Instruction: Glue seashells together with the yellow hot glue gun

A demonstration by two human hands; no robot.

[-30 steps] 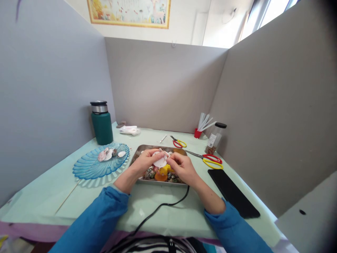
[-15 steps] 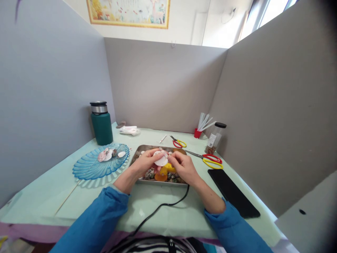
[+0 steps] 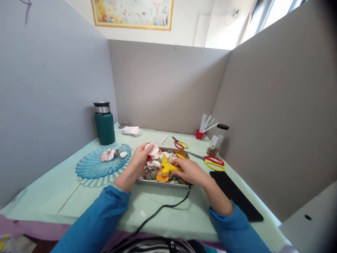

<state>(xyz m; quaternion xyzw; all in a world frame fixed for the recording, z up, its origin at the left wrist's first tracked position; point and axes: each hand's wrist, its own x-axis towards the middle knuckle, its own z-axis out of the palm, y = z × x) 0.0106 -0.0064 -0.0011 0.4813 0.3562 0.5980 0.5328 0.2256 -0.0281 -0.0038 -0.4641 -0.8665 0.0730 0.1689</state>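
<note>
Pinched in my left hand (image 3: 140, 157) is a white scallop shell (image 3: 152, 149), raised above the left part of a metal tray (image 3: 150, 182). Inside the tray lie several shells and small stones, along with a yellow hot glue gun (image 3: 165, 167). My right hand (image 3: 191, 171) has its fingers closed round the glue gun's handle, partly covering it. An orange round piece (image 3: 162, 176) shows just below the gun. The gun's black cord (image 3: 168, 205) runs from the tray toward the table's front edge.
A blue shell-shaped plate (image 3: 89, 168) with several shells stands left, a green bottle (image 3: 104, 128) behind it. A thin stick (image 3: 68, 198) lies in front. To the right are scissors (image 3: 213, 161), smaller scissors (image 3: 180, 144), a jar (image 3: 217, 140), a red cup of glue sticks (image 3: 199, 134) and a black slab (image 3: 235, 195).
My right hand has left the shell and moved down onto the glue gun in the tray. The left hand has shifted slightly left and up, still with the shell.
</note>
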